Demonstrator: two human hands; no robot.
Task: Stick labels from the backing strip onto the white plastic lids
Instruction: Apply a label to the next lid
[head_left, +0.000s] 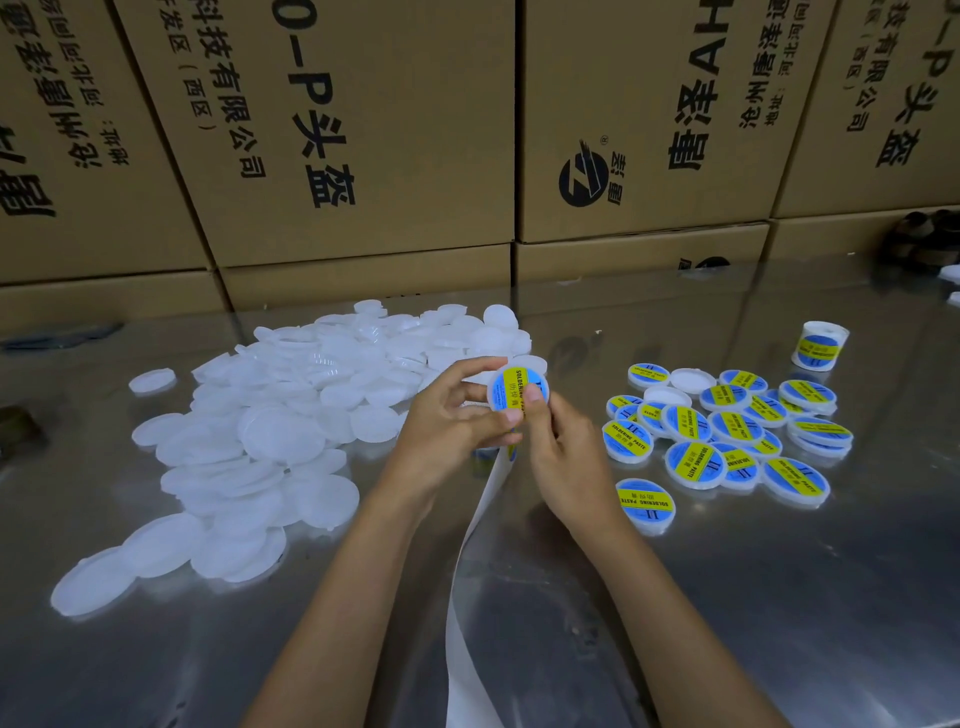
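Above the steel table (727, 597), between the plain lid pile (291, 410) and the labelled lids (727, 431) reading "SOLDERING PASTE": lid (511, 387) held tilted, face toward camera. Its blue-yellow label (514, 382) has the yellow band running steeply. Left hand (447, 431) grips the rim; right hand (563, 457) presses its thumb on the label. Backing strip (467, 571) hangs below the lid toward the viewer. Cardboard boxes (363, 130) behind show "AH".

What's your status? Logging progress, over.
Both hands, left hand and right hand, grip one lid, right thumb pressing label. Backing strip hangs below. Nothing obstructing.
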